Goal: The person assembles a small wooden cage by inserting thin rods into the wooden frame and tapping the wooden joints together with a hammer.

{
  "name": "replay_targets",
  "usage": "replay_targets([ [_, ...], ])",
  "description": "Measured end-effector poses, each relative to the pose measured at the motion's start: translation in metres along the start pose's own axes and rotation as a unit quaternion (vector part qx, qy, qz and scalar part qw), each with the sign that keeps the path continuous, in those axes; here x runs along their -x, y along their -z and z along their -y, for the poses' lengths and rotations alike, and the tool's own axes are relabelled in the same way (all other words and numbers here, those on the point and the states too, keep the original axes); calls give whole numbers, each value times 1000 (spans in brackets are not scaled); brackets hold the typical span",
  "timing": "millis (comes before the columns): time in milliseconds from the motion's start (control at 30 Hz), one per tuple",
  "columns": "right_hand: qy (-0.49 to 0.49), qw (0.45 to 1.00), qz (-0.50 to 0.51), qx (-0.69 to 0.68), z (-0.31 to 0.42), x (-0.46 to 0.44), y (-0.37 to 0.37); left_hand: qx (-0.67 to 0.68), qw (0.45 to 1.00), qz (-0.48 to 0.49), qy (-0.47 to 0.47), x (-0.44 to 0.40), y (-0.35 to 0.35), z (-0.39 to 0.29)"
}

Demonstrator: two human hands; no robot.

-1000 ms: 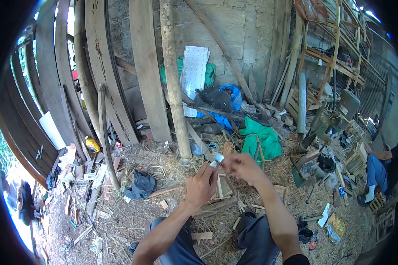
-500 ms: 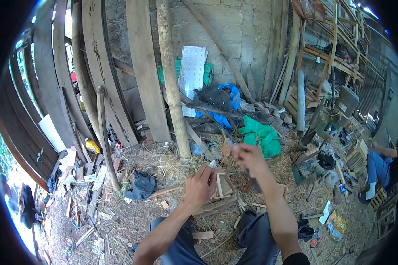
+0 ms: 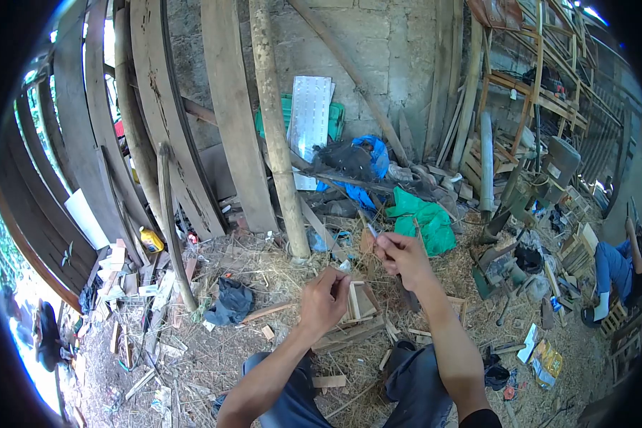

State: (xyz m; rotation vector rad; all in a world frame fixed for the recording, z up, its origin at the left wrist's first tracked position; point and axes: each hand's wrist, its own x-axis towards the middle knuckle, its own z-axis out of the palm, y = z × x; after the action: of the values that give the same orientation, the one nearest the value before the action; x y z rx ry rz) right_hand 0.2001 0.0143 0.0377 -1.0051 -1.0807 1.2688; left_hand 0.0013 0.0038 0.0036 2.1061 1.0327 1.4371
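Between my knees stands a small wooden box frame (image 3: pixel 364 299) of light slats, resting on a thicker wood block (image 3: pixel 349 337). My left hand (image 3: pixel 322 301) is at its left side, thumb and fingertips pinched near the top edge. What they pinch is too small to make out; a small whitish bit (image 3: pixel 345 265) shows just beyond the fingertips. To the right and slightly higher, my right hand (image 3: pixel 405 262) is closed round a slim tool with a grey tip (image 3: pixel 372 230) pointing up and left. A dark length (image 3: pixel 410 298) shows below that hand; the tool's kind is unclear.
Wood scraps, straw and shavings cover the ground. A dark cloth or bag (image 3: pixel 231 301) lies left, a green plastic sheet (image 3: pixel 422 222) ahead. A wooden pole (image 3: pixel 272 128) and planks stand along the wall. At right sits another person (image 3: pixel 613 271) near a yellow bag (image 3: pixel 544 364).
My right hand was blurred and is now sharper, with the tool's grey tip showing above the fingers. My left hand stays pinched beside the box frame.
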Motion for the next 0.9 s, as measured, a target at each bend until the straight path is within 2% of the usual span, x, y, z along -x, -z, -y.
replay_targets([
  [33, -44, 998, 27, 23, 1, 2, -2, -1, 1000, 1, -5, 1, 0, 0],
  [133, -83, 990, 91, 69, 0, 8, -16, -16, 1000, -1, -15, 0, 1, 2],
  [267, -100, 994, 40, 25, -1, 4, -9, -45, 998, 3, -43, 1, -2, 0],
  [333, -77, 995, 40, 43, -5, 7, -17, -25, 999, -4, -38, 3, -3, 2],
  [400, -70, 988, 66, 121, -5, 9, -22, -10, 999, -8, -39, 2, 0, 3],
  [433, -40, 984, 21, 172, -8, 5, -18, -7, 1000, -5, -25, 1, 3, 3],
  [467, -39, 985, 19, 169, -10, -1, -8, -4, 1000, 1, -11, 2, 5, 3],
  [533, 12, 996, -86, 14, -4, -9, 14, 9, 1000, 6, -7, 7, 5, 4],
  [567, 6, 998, -67, -12, 0, -6, 19, 22, 1000, 6, -5, 7, 4, 5],
  [700, -9, 998, -59, 0, -11, -4, 8, 44, 999, -11, 26, -2, 2, 20],
  [733, -9, 998, -58, -1, -14, -4, 2, 94, 993, 0, 74, -4, 1, 23],
  [767, 1, 998, -65, 12, -16, -4, -2, 145, 982, 9, 122, -4, 0, 25],
  [900, 64, 992, -65, 89, -21, -9, -13, 189, 971, 6, 148, -6, -7, 29],
])
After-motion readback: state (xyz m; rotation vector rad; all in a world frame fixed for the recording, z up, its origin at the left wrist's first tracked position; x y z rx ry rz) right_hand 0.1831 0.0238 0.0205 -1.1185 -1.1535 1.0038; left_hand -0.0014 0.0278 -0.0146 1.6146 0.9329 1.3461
